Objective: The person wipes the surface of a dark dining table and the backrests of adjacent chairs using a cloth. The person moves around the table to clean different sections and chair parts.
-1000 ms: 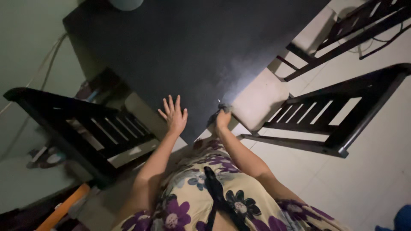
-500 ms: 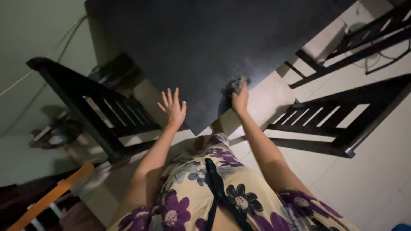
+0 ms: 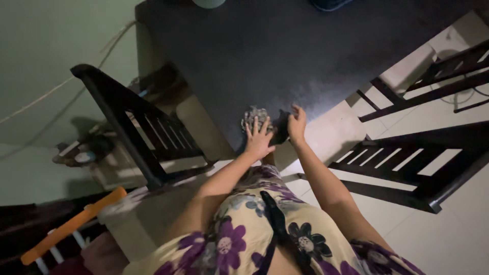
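Note:
A dark table (image 3: 305, 56) fills the upper middle of the head view. Near its closest corner lies a small crumpled grey cloth (image 3: 256, 115). My left hand (image 3: 259, 138) rests flat on the cloth with its fingers spread, pressing it to the tabletop. Just to the right, my right hand (image 3: 296, 124) sits at the table's corner with its fingers curled; whether it pinches anything is hidden by shadow. My floral dress fills the bottom of the view.
A dark slatted chair (image 3: 133, 122) stands left of the table and another (image 3: 423, 163) to the right. A pale round object (image 3: 209, 2) sits at the table's far edge. An orange bar (image 3: 71, 224) shows at the lower left, and pale floor tiles (image 3: 458, 224) at the right.
My left hand came down from the air onto the cloth. The cloth passed from my right hand to under my left. The view shifted toward the table.

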